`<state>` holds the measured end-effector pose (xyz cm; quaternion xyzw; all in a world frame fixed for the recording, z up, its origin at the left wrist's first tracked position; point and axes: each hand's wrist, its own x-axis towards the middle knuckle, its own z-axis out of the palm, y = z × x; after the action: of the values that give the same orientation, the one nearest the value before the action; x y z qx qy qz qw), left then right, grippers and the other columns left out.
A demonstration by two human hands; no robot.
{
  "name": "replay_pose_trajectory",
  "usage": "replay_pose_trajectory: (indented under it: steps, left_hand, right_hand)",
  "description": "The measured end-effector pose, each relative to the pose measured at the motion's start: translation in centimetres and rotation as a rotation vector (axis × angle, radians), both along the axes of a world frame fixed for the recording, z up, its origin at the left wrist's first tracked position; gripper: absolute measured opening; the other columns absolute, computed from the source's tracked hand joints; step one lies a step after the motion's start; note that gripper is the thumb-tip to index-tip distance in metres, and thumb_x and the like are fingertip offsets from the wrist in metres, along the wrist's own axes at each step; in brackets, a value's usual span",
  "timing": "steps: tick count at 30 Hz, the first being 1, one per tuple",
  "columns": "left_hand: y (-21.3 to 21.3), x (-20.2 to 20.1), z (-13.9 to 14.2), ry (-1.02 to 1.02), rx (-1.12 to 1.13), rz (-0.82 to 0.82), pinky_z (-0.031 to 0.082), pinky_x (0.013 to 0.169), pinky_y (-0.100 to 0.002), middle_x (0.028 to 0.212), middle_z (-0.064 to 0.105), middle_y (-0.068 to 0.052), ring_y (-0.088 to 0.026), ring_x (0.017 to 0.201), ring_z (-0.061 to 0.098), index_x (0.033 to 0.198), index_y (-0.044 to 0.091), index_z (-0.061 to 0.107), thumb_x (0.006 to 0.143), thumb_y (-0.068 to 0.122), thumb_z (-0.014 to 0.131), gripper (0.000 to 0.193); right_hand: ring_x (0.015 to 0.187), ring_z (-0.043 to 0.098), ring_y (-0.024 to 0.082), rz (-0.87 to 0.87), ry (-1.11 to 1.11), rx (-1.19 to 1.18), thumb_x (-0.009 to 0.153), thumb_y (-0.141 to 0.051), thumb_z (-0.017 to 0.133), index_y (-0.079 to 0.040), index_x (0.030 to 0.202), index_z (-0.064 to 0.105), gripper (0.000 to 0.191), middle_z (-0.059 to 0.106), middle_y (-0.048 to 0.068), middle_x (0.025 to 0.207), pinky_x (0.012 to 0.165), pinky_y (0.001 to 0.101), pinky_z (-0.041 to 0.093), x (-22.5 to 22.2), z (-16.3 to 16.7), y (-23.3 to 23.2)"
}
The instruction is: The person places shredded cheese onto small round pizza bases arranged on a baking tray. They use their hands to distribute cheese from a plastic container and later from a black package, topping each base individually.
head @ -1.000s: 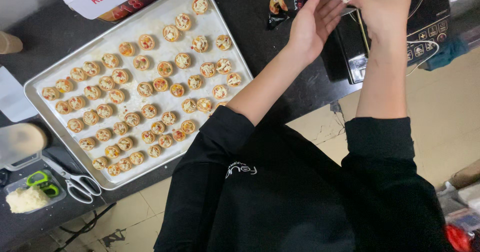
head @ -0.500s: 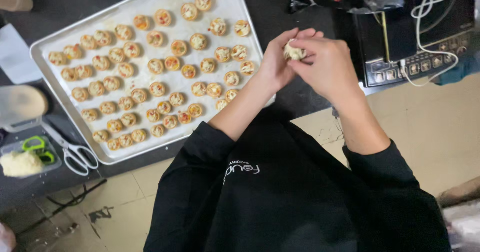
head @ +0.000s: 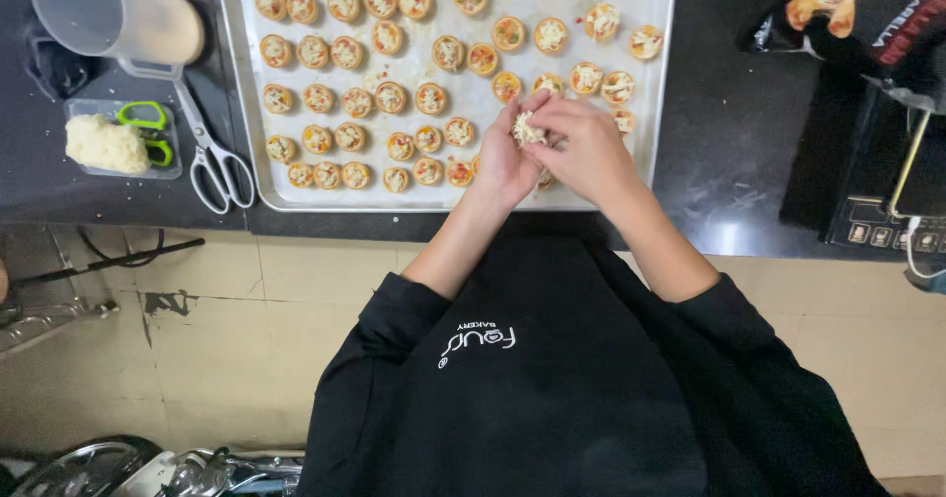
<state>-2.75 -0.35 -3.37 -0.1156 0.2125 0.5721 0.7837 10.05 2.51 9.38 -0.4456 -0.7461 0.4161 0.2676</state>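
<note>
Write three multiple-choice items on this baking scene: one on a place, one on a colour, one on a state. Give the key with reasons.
1. Where do the scissors lie?
A. left of the baking tray
B. on the tray
C. on the floor

2. What colour are the small scissor handles in the clear container?
A. red
B. green
C. black

3. What are the left hand and right hand doing?
A. resting apart on the counter
B. together pinching a small tartlet
C. gripping the jug

Key: 1 A, they lie on the dark counter beside the tray's left rim. 2 B, the loops are bright green. 3 B, both hands' fingers meet around it over the tray.
</note>
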Motion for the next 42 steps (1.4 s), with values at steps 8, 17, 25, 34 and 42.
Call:
replay_pose_trajectory:
  steps: [8, 17, 25, 34, 42]
  left_hand:
    - [-1.6, -5.9, -1.8, 0.113, -0.019, 0.025, 0.056, 0.094, -0.037, 0.112, 0.067, -0.016, -0.024, 0.104, 0.067, 0.120, -0.002, 0.059, 0.113, 0.030, 0.037, 0.040]
    - [0.9, -8.6, -3.0, 0.086, -0.057, -0.013, 0.059, 0.089, -0.036, 0.110, 0.069, -0.018, -0.027, 0.102, 0.069, 0.114, -0.003, 0.060, 0.109, 0.028, 0.044, 0.035]
    - [-0.3, -11.0, -2.9, 0.098, -0.134, 0.026, 0.060, 0.088, -0.037, 0.108, 0.070, -0.017, -0.028, 0.101, 0.070, 0.109, -0.003, 0.061, 0.108, 0.027, 0.046, 0.034]
    - [-2.0, -11.7, -2.5, 0.077, -0.177, 0.068, 0.060, 0.086, -0.038, 0.104, 0.070, -0.017, -0.028, 0.099, 0.070, 0.106, -0.001, 0.062, 0.108, 0.027, 0.046, 0.032]
    - [-2.0, -11.8, -2.4, 0.084, -0.174, 0.067, 0.060, 0.086, -0.038, 0.104, 0.070, -0.017, -0.028, 0.098, 0.070, 0.107, -0.001, 0.061, 0.109, 0.026, 0.045, 0.032]
  right_hand:
    - [0.088, 0.074, 0.017, -0.074, 0.145, -0.151, 0.089, -0.001, 0.076, 0.000, 0.099, 0.076, 0.010, 0.075, 0.008, 0.103, 0.077, 0.0287, 0.064, -5.2, -3.0, -0.6]
    - [0.084, 0.074, 0.010, -0.140, 0.338, -0.484, 0.088, -0.002, 0.076, 0.002, 0.100, 0.074, 0.013, 0.076, 0.007, 0.095, 0.078, 0.0241, 0.061, -4.8, -6.3, 4.8]
    - [0.075, 0.069, 0.013, -0.030, -0.248, -0.141, 0.087, -0.009, 0.079, -0.003, 0.098, 0.079, 0.013, 0.076, 0.009, 0.085, 0.068, 0.0272, 0.055, -6.7, -9.7, 9.7]
    - [0.082, 0.073, 0.017, -0.039, -0.211, -0.183, 0.088, -0.004, 0.072, -0.005, 0.105, 0.078, 0.018, 0.076, 0.011, 0.095, 0.073, 0.0289, 0.057, -6.9, -10.0, 9.5]
    - [0.083, 0.073, 0.021, -0.109, -0.089, -0.008, 0.086, 0.002, 0.075, 0.001, 0.099, 0.074, 0.013, 0.071, 0.015, 0.100, 0.073, 0.0282, 0.062, -7.6, -9.7, 8.6]
